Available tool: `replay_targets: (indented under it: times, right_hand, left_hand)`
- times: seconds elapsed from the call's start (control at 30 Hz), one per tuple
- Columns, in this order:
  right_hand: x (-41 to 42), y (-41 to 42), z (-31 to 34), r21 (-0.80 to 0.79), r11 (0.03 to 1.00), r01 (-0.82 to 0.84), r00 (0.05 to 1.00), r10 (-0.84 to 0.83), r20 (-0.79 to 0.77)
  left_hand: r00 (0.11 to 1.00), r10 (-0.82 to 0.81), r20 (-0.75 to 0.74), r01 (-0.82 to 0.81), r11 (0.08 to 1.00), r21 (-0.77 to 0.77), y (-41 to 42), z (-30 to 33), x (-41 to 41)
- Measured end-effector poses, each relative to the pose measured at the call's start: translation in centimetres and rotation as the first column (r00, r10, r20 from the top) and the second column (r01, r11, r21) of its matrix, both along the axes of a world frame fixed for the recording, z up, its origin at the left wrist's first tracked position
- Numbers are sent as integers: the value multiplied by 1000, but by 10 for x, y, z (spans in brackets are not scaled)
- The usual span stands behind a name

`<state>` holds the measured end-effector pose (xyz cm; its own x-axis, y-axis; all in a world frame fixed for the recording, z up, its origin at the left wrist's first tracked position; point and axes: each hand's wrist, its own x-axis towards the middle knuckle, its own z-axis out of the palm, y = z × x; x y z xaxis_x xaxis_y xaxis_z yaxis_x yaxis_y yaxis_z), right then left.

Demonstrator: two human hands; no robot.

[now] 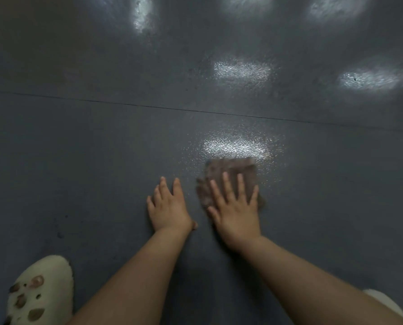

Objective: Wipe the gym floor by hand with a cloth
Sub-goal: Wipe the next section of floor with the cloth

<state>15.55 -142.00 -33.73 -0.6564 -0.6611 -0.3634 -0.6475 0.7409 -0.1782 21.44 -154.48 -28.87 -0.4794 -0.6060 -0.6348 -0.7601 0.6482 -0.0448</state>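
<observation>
My right hand (237, 207) lies flat, fingers (226, 184) straight and spread, pressing the brown cloth (233, 171) onto the dark floor (102, 148) right of centre in the lower frame. The cloth is blurred, just below a bright glare patch (235, 146). My left hand (169, 207) rests palm-down just beside it, fingers relaxed, grasping nothing. A cream slipper (41, 292) sits at lower left. A thin seam (149, 106) crosses the floor above.

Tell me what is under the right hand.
The right hand lies flat, fingers spread, on a brown cloth spread on the dark floor. The cloth's far edge and sides show; its part beneath the palm is covered.
</observation>
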Motion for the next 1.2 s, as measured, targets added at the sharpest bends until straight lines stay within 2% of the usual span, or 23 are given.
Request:
replay_targets:
  times: [0.1,0.17,0.23,0.37,0.47,0.53,0.67,0.77,0.83,0.93,1.03,1.2]
  right_hand:
    - [5,17,0,2,969,-247,969,247,29]
    - [-21,20,-1,24,944,-328,945,328,14]
    - [-52,14,2,20,966,-259,965,260,-28]
    - [-96,-21,9,97,995,33,999,-36,28]
    - [-99,-57,11,82,995,57,997,-61,48]
    - [-94,-83,9,60,998,-27,998,23,59]
    - [-59,-121,12,15,933,-358,933,357,52]
    - [-49,-118,8,-23,910,-414,910,414,20]
    - [-63,-101,5,-46,936,-349,937,349,-5]
    - [-96,-61,1,-33,989,-144,989,143,-26]
    - [-139,-12,-1,22,998,60,997,-59,-52]
    - [-181,62,4,106,874,473,881,-470,-54]
  left_hand:
    - [1000,-3,2,3,1000,-11,1,0,-1]
    - [1000,-24,12,25,999,-34,0,0,-3]
    - [999,-39,24,40,998,-42,0,1,-3]
    - [1000,-8,25,8,1000,-19,1,3,-2]
    - [1000,8,21,-7,1000,-6,0,2,-2]
    - [1000,20,15,-20,1000,1,-1,2,-1]
    - [998,60,-12,-61,998,-3,-1,-1,2]
    - [998,68,-14,-68,998,-13,-2,-2,4]
    - [999,54,-2,-54,998,-18,-3,-2,2]
    - [998,54,17,-53,999,-9,-3,1,-3]
    - [999,28,37,-28,1000,-7,0,4,-8]
    - [996,-90,-13,89,995,-53,13,8,-9]
